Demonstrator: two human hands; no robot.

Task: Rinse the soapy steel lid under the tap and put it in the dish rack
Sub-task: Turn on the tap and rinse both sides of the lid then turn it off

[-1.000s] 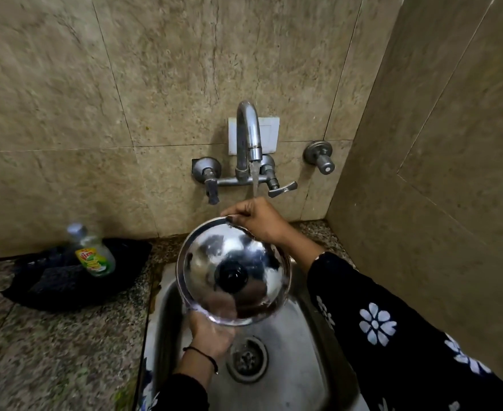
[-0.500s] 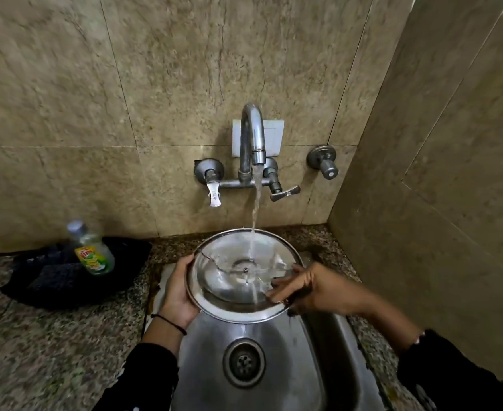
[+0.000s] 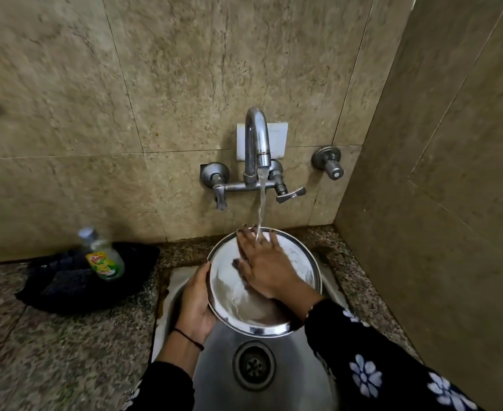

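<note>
The round steel lid (image 3: 229, 295) is held over the sink (image 3: 223, 378) with its hollow inner side up. My left hand (image 3: 195, 304) grips its left rim from below. My right hand (image 3: 263, 265) lies flat inside the lid, fingers spread and pointing toward the wall. Water runs from the tap (image 3: 257, 140) in a thin stream onto the back of my right hand and into the lid. The lid's knob is hidden underneath. No dish rack is in view.
A dish soap bottle (image 3: 103, 255) stands on a dark cloth (image 3: 75, 289) on the speckled granite counter (image 3: 51, 351) to the left. The sink drain (image 3: 254, 365) is below the lid. Tiled walls close in behind and on the right.
The lid was turned from knob side up to hollow side up and brought under the stream. My right hand moved from the rim to flat inside the lid.
</note>
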